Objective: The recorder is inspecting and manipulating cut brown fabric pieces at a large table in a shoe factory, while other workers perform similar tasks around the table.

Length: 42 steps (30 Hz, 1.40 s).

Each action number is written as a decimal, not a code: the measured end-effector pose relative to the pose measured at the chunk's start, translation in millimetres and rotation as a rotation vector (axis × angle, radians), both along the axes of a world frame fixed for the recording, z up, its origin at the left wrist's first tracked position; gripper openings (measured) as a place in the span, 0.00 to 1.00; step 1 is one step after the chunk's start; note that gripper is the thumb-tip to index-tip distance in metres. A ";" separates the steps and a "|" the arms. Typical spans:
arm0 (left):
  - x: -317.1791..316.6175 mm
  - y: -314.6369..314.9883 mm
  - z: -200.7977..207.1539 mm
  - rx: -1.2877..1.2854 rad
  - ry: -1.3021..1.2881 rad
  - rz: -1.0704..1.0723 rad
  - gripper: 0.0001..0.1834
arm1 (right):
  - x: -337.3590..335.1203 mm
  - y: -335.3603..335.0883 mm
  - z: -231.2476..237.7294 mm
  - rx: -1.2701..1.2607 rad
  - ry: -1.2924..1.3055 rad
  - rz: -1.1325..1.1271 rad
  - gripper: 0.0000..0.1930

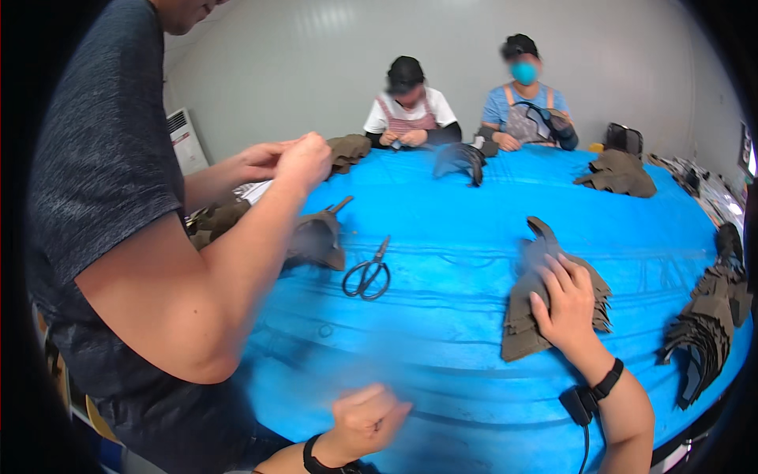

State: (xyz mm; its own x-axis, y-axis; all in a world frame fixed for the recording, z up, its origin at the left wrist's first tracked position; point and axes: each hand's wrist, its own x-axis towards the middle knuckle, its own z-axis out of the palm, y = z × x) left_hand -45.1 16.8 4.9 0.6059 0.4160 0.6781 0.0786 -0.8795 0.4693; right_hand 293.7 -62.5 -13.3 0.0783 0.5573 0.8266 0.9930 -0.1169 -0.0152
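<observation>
A stack of olive-brown fabric pieces (527, 336) lay under the right hand (570, 300), its layered edges fanned out on either side and a narrow curved tip pointing away past the fingertips. That hand rested palm down on it, fingers somewhat spread. The left hand (369, 417), blurred and well apart from the stack, had its fingers curled in; I could not tell whether they held anything. Ahead of the left hand lay black-handled scissors (378, 257), blades pointing away. Farther left of them was a dark fabric piece (322, 245), near the bare forearm of a co-worker (110, 126) whose hands were raised together. To the right of the right hand, a bundle of dark layered pieces (703, 328) lay near the table's curving edge; beyond that hand sat another brown stack (620, 174). A black boxy thing (624, 140) stood at the far edge, its contents not visible. Between the hands stretched a wrinkled blue table covering (450, 332), which continued forward from both to the far side. There, two people (407, 118) sat handling small pieces before a pale wall (450, 39).
</observation>
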 end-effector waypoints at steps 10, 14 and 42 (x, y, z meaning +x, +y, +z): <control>24.2 -1.8 3.0 -0.016 -0.034 -0.146 0.20 | 6.7 -34.6 -13.9 -0.072 0.048 -0.137 0.21; 32.2 -2.8 1.1 -0.060 -0.040 -0.219 0.17 | 10.6 -47.9 -13.4 -0.081 0.048 -0.180 0.20; 64.9 -12.4 3.3 -0.061 -0.109 -0.417 0.17 | 23.7 -81.3 7.8 -0.113 -0.026 -0.308 0.21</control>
State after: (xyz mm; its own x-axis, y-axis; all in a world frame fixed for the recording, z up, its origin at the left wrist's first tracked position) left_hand 19.8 4.5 8.2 0.6567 0.1920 0.7293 -0.3307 -0.7958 0.5073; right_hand 317.4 -143.8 -5.5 0.2371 0.5989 0.7649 0.9105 -0.4116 0.0401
